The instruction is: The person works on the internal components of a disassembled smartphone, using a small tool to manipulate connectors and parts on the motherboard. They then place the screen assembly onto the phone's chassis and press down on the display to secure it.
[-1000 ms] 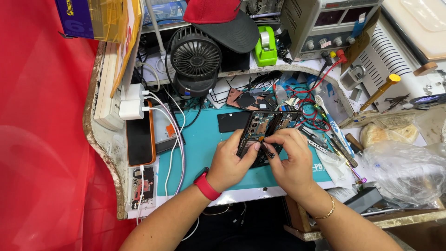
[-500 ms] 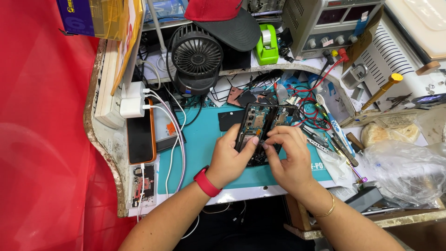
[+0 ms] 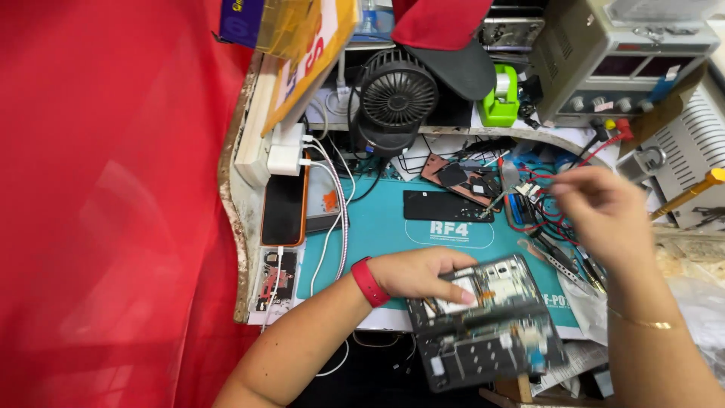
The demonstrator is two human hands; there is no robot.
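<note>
My left hand, with a red band on the wrist, rests on an opened phone whose circuit boards show. The phone lies at the near edge of a teal work mat and sticks out past the bench. My right hand is raised and blurred over the tangle of wires and tools at the right; I cannot tell whether it holds anything. A gold bracelet circles that wrist.
A black fan stands behind the mat. A dark phone in an orange case and white chargers lie at the left. A power supply and green tape dispenser are at the back. Tweezers lie right of the mat. Red cloth fills the left.
The view has moved closer. The opened phone has come toward me to the mat's near edge. My right hand has left it and risen to the right; my left hand stays on it.
</note>
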